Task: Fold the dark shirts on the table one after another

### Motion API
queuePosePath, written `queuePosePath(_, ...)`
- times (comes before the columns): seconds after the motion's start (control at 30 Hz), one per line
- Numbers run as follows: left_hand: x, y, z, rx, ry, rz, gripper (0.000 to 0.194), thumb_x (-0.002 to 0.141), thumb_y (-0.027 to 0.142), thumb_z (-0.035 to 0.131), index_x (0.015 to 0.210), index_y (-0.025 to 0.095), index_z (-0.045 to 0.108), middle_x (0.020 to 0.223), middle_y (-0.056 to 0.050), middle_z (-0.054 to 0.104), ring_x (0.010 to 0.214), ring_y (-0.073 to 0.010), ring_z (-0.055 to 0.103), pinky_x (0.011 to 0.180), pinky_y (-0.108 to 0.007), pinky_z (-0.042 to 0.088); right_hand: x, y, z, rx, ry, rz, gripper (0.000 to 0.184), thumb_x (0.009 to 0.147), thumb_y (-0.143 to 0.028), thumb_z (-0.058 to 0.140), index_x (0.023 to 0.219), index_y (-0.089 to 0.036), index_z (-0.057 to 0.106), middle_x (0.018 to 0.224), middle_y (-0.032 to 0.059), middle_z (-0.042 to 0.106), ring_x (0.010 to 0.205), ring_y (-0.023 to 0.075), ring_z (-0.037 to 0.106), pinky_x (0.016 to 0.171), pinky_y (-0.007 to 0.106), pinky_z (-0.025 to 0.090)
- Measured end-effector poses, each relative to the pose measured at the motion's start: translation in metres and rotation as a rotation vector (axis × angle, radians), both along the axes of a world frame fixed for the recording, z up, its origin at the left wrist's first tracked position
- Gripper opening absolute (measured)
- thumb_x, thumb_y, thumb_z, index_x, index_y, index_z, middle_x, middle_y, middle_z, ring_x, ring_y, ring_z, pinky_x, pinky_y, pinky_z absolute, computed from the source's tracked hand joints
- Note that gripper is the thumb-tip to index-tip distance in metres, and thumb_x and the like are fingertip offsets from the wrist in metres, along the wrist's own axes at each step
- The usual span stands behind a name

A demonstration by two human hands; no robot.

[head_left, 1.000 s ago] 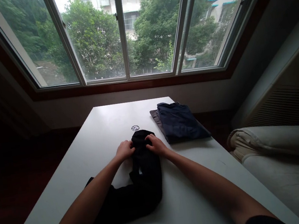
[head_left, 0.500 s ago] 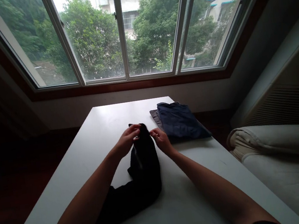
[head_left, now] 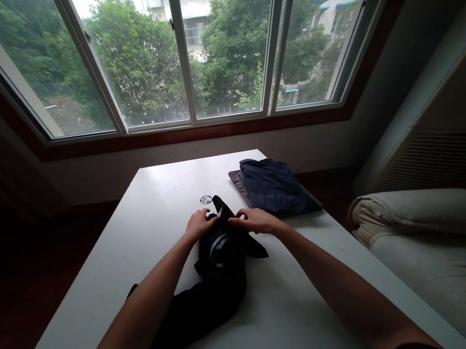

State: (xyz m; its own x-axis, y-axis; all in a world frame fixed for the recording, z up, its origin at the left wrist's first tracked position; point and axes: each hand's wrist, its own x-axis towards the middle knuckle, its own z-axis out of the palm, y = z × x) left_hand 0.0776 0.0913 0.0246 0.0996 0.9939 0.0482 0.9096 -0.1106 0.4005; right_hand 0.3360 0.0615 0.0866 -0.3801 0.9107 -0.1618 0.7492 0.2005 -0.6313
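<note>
A black garment (head_left: 222, 278) lies bunched on the white table, with one length trailing towards the lower left under my left forearm. It is too dark and crumpled to tell its exact kind. My left hand (head_left: 199, 225) pinches the cloth at its far end, on the left side. Opposite it, my right hand (head_left: 256, 220) is closed on the same end, thumb and fingers on the fabric. A pointed flap rises between the hands, and another sticks out below my right hand. Some grey-white marking or sheen shows on the black cloth below the hands.
A small black-and-white oval item (head_left: 206, 200) lies just beyond the garment. Folded dark blue and grey clothes (head_left: 276, 185) are stacked at the white table's (head_left: 152, 195) far right. A pale padded sofa (head_left: 438, 231) stands to the right, and windows (head_left: 146, 65) are ahead.
The far end of the black garment has been spread wider, with a flap now out to the right. Both hands have come slightly nearer. The small oval item now shows.
</note>
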Motion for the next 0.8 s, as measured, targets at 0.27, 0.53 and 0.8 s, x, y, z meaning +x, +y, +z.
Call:
queuePosePath(0.27,0.011,0.007,-0.002,-0.063,0.002,-0.072,0.025,0.087,0.033,0.062,0.11,0.025,0.063,0.109,-0.007,0.073,0.098,-0.0247,0.067,0.077,-0.03,0.046,0.004,0.002,-0.018,0.254,-0.131,-0.04,0.028,0.088,-0.038,0.066,0.112,-0.024,0.07,0.103,0.0062,0.075,0.095,0.0266,0.069,0.076,0.028,0.047)
queuePosePath(0.53,-0.074,0.014,0.012,0.102,-0.126,0.296,0.041,0.093,0.039,0.057,0.13,0.022,0.055,0.114,-0.011,0.07,0.107,-0.0258,0.065,0.086,-0.032,0.046,0.02,0.028,-0.026,0.594,0.145,-0.348,0.028,0.097,-0.031,0.052,0.12,-0.022,0.066,0.105,0.0094,0.07,0.093,0.0234,0.065,0.086,0.033,0.047)
queuePosePath(0.8,-0.071,0.008,-0.003,-0.092,-0.066,0.259,0.066,0.082,0.047,0.065,0.14,0.019,0.052,0.128,-0.018,0.066,0.117,-0.0331,0.064,0.085,-0.034,0.048,-0.038,0.009,-0.051,0.395,0.195,0.034,0.055,0.088,-0.05,0.068,0.136,-0.024,0.059,0.109,0.007,0.067,0.087,0.0198,0.063,0.08,0.029,0.047)
